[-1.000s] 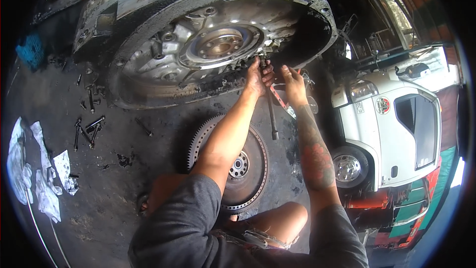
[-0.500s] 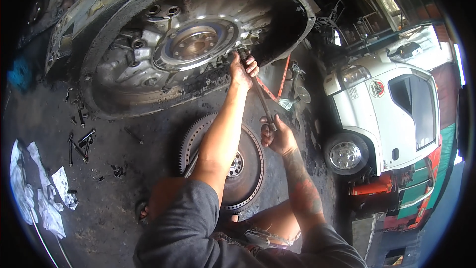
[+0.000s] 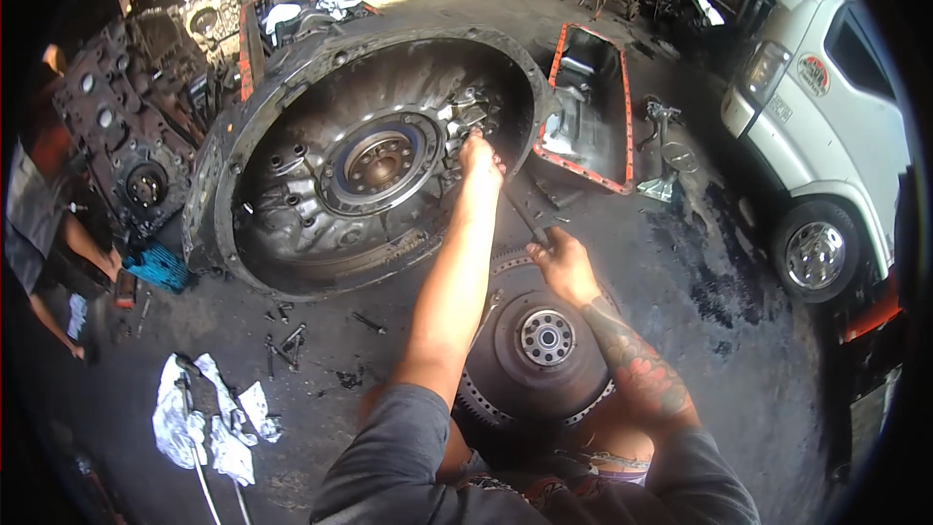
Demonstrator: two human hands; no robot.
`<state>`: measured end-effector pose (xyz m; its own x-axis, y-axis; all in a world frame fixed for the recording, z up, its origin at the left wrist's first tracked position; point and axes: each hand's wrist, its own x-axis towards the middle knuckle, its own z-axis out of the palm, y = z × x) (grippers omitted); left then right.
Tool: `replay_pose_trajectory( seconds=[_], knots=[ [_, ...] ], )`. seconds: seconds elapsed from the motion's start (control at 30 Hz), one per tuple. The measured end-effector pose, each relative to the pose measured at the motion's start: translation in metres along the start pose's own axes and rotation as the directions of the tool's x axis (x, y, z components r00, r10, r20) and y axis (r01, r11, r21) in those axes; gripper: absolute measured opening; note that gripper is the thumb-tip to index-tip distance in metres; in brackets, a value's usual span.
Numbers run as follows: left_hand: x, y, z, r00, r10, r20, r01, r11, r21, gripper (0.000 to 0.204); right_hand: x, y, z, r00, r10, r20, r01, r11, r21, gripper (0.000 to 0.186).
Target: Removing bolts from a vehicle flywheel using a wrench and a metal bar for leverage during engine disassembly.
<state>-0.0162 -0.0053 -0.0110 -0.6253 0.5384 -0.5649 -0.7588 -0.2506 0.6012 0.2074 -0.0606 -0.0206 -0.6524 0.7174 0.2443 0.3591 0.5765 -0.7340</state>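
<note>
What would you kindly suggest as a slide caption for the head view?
Left hand and right hand hold a long bar at a metal housing.

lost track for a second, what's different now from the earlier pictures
The right hand moved down from near the left hand and took hold of the lower end of the metal bar. The view tilted up, so more background shows. The left hand stayed on the bar's upper part, at the housing; the flywheel stayed put.

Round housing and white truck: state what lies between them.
In the head view: a red-rimmed pan nearest the housing, then metal parts and dark-stained floor.
</note>
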Motion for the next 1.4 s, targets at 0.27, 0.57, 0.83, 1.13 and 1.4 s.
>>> replay_pose_trajectory(
  seconds=[0.27, 0.57, 0.83, 1.13, 1.4],
  knots=[
    [0.034, -0.031, -0.016, 0.901, 0.001, 0.433, 0.085, 0.98, -0.178, 0.054, 0.006, 0.037, -0.017, 0.798, 0.205, 0.566, -0.596, 0.129, 0.793, 0.032],
    [0.034, -0.018, -0.01, 0.975, 0.025, 0.219, 0.0, 0.993, -0.115, 0.043, 0.024, 0.028, -0.036, 0.758, 0.177, 0.627, -0.606, 0.547, 0.577, 0.033],
    [0.036, -0.007, 0.003, 0.969, 0.242, -0.043, -0.239, 0.968, 0.077, 0.028, 0.026, 0.021, -0.021, 0.868, 0.187, 0.459, -0.402, 0.807, 0.432, 0.033],
    [0.026, -0.018, -0.001, 0.977, 0.213, 0.017, -0.213, 0.976, 0.053, 0.029, 0.021, 0.049, -0.018, 0.66, 0.007, 0.752, -0.751, -0.026, 0.659, 0.029],
    [0.058, -0.013, -0.028, 0.894, 0.223, 0.388, -0.151, 0.966, -0.209, 0.036, 0.026, 0.045, 0.004, 0.995, -0.1, -0.009, 0.1, 0.985, 0.14, 0.029]
  ],
)
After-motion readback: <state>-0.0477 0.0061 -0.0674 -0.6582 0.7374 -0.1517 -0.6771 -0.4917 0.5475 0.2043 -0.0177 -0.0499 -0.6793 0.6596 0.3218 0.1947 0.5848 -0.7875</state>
